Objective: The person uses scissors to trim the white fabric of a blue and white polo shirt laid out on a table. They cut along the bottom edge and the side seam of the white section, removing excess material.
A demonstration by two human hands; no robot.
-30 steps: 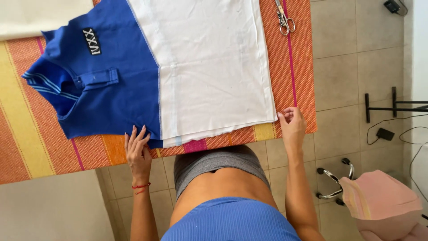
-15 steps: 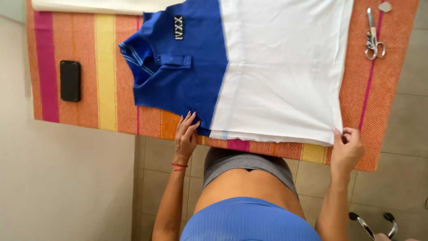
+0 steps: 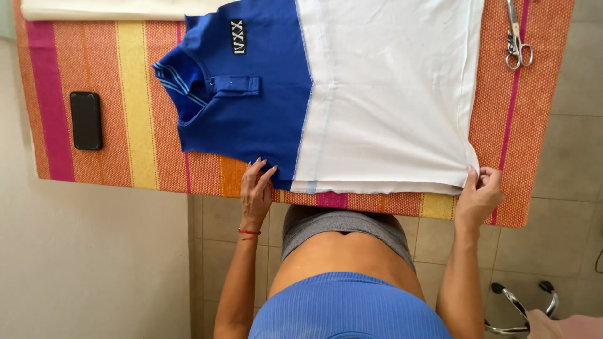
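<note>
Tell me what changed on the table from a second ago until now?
Mostly the view shifted: it swung left, so a black phone on the striped cloth came into sight. The left hand stayed at the blue edge of the shirt, and the right hand still pinches its white hem corner. The shirt and the scissors lie where they were.

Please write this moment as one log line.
left hand: on blue shirt edge | right hand: pinching white shirt corner | polo shirt: flat on striped cloth
</note>
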